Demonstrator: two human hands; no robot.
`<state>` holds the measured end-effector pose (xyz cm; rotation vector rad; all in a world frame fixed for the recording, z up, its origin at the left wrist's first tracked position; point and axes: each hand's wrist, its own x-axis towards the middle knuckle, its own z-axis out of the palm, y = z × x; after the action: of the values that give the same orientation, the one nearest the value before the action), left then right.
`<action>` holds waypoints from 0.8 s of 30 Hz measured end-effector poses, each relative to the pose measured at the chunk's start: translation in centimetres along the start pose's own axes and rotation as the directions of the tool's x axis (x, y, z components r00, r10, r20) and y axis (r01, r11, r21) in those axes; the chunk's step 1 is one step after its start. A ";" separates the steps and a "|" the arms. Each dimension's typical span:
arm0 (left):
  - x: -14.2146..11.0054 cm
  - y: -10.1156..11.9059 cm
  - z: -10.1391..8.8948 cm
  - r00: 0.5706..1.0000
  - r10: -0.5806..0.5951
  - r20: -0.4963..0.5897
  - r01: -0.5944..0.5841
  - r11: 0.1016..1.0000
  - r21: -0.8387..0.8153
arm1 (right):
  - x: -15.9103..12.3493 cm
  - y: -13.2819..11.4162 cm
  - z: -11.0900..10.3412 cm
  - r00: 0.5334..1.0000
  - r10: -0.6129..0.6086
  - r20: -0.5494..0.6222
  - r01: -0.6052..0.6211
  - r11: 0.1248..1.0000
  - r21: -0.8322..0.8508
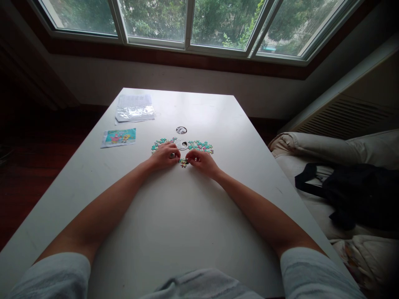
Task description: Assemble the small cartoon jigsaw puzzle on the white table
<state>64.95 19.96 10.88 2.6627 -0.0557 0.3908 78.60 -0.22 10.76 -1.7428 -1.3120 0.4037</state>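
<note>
Both my hands rest on a white table, meeting over a small cluster of joined puzzle pieces. My left hand has its fingers curled, pinching at the cluster's left side. My right hand pinches the cluster from the right. Loose teal and coloured puzzle pieces lie scattered just beyond the hands, and more pieces lie on the left.
A round lid or small tin sits among the pieces, a second round object behind it. A cartoon picture card and a plastic bag on paper lie far left. A black bag rests on cushions to the right.
</note>
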 end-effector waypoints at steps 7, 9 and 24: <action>0.1 0.1 0.1 1.000 -0.013 -0.001 0.013 1.000 -0.009 | -0.4 -0.8 1.2 0.998 -0.057 0.029 0.057 0.998 0.009; 0.1 0.3 0.0 1.000 -0.020 0.006 0.020 1.000 -0.011 | -0.4 -0.7 1.5 0.998 -0.057 0.026 0.057 0.998 -0.001; 0.2 1.9 -1.8 0.989 0.006 0.146 -0.025 0.991 0.131 | -0.3 0.5 -0.2 0.978 -0.211 0.007 0.194 0.888 -0.418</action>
<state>64.42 19.08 13.30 2.8205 -0.0983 0.2108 78.96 -0.61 10.38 -1.9179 -1.6207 -0.0385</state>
